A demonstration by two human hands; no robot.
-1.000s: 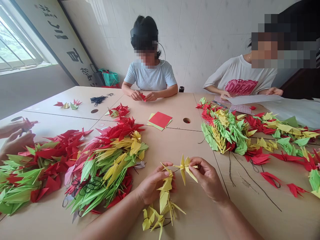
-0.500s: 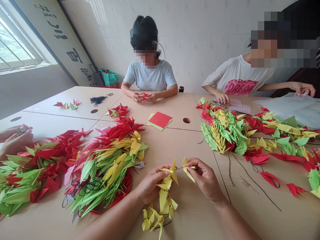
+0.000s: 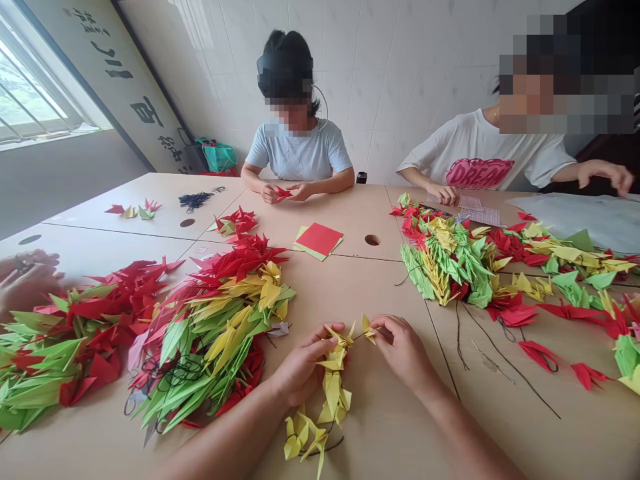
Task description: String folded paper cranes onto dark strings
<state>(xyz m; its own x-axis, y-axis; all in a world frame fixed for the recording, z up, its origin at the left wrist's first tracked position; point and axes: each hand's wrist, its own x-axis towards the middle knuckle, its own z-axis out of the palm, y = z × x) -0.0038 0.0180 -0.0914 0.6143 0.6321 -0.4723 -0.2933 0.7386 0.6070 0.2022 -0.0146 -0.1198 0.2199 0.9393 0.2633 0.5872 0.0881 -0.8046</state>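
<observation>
My left hand (image 3: 303, 365) is closed on a string of yellow paper cranes (image 3: 332, 390), pinching the topmost one between thumb and fingers. The lower cranes hang from that hand to the tabletop, where dark cord (image 3: 336, 445) shows among them. My right hand (image 3: 404, 352) pinches a single yellow paper crane (image 3: 368, 329) by one side, its fingertips partly covering it. A short piece of thin dark thread spans the small gap between this crane and those at my left hand.
Heaps of red, green and yellow cranes lie at left (image 3: 220, 320) and right (image 3: 450, 253). Square paper sheets (image 3: 320, 239) sit mid-table, and loose cords (image 3: 510, 360) trail at right. One person (image 3: 300, 153) sits opposite, another (image 3: 480, 147) at right; a third person's hands (image 3: 30, 283) show at left.
The single crane in my right hand has turned and moved slightly left, closer to my left hand. The person opposite has shifted the red folded piece; the right-hand person's raised hand has moved.
</observation>
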